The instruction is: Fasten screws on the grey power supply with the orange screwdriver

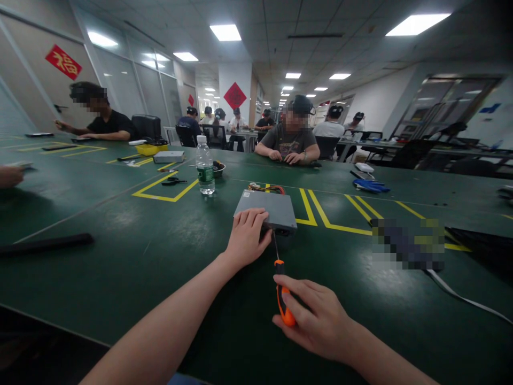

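A grey metal computer power supply (266,207) lies on the green table in front of me, with a bundle of coloured wires (267,189) at its far side. My left hand (248,238) grips its near left corner, fingers over the top and thumb by the front face. In my right hand (310,310) is an orange and black screwdriver (280,294), held by its handle. Its thin shaft points away from me and reaches the near face of the power supply, beside the socket. Whether the tip sits in a screw is too small to tell.
A water bottle (206,168) stands upright left of the power supply, a small bowl (218,169) behind it. Blue gloves (371,185) lie at the right. A black strip (46,245) lies at the left. Across the table sits a person (294,136); others work farther back.
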The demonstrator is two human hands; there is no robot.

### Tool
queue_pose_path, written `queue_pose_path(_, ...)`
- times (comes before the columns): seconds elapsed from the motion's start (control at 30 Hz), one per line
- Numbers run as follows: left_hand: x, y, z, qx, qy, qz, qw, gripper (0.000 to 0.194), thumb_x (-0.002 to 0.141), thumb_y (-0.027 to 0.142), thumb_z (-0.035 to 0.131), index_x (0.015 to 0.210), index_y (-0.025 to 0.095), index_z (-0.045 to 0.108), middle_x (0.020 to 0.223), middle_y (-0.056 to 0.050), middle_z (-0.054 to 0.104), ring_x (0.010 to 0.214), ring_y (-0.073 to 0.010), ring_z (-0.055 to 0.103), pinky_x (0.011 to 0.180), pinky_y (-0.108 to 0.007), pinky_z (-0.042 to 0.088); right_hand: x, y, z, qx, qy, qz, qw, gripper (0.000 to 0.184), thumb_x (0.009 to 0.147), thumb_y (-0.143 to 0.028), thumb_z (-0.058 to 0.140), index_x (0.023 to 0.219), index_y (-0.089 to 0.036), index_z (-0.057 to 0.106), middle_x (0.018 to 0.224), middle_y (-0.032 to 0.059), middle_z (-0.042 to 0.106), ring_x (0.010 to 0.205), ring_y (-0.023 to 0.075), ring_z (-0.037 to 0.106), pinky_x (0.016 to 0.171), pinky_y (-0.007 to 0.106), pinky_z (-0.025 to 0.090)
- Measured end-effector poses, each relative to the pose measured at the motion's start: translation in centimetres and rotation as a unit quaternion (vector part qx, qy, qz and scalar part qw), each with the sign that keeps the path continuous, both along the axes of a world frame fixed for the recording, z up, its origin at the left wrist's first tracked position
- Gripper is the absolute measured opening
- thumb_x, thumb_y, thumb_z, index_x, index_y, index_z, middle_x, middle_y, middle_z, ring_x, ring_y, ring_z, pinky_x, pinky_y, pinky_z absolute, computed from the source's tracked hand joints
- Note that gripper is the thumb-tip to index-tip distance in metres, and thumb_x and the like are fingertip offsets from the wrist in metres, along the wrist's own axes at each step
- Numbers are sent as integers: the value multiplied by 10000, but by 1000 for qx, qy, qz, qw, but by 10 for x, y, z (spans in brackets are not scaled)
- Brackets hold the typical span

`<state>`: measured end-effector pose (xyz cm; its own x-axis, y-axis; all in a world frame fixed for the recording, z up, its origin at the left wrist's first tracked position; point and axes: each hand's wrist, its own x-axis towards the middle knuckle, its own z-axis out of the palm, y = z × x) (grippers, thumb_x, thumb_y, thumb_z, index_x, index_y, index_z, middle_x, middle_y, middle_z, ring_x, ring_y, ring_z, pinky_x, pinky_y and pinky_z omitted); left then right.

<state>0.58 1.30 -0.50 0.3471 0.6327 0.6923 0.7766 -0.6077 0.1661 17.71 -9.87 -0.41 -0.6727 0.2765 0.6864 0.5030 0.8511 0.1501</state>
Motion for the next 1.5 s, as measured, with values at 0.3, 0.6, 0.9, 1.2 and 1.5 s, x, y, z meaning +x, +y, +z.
queue_pose_path(0.3,1,0,0,-1,-7,-1,1000,326,805,274,538,1118,197,490,1195,-66,539,1124,-233,437,963,-401,301,-4,-3,8,-48,-81,-18,995,270,916,-276,376,1099,-141,522,1080,202,612,904,213,639,710,313,537)
queue_pose_path(0.6,2,1,-1,-1,-9,1,1000,322,808,281,532,1118,199,493,1191,-71,540,1122,-236,441,952,-404,311,1,-2,2,-82,-45,-21,995,289,888,-315,449,1096,-117,480,1127,211,593,976,224,617,747,314,534)
queue_pose_path(0.9,1,-1,1,2,-9,-2,1000,311,812,272,524,1111,194,491,1186,-73,543,1116,-234,443,955,-400,307,2,2,-2,7,-1,-3,1000,141,831,-234,571,905,-119,538,1029,183,641,759,169,644,671,274,531)
queue_pose_path(1.2,2,0,0,-1,-4,2,1000,315,814,281,524,1114,192,492,1196,-74,536,1120,-238,437,955,-403,305,2,4,1,-4,-99,-16,995,263,842,-96,454,1092,-124,531,1076,195,614,767,182,641,672,307,528)
queue_pose_path(1.5,1,0,0,1,-1,3,1000,318,816,281,521,1118,188,488,1200,-74,531,1120,-238,435,961,-404,301,2,1,3,-84,-104,-37,990,337,859,-357,503,1121,-143,501,1196,241,528,951,244,613,721,340,527)
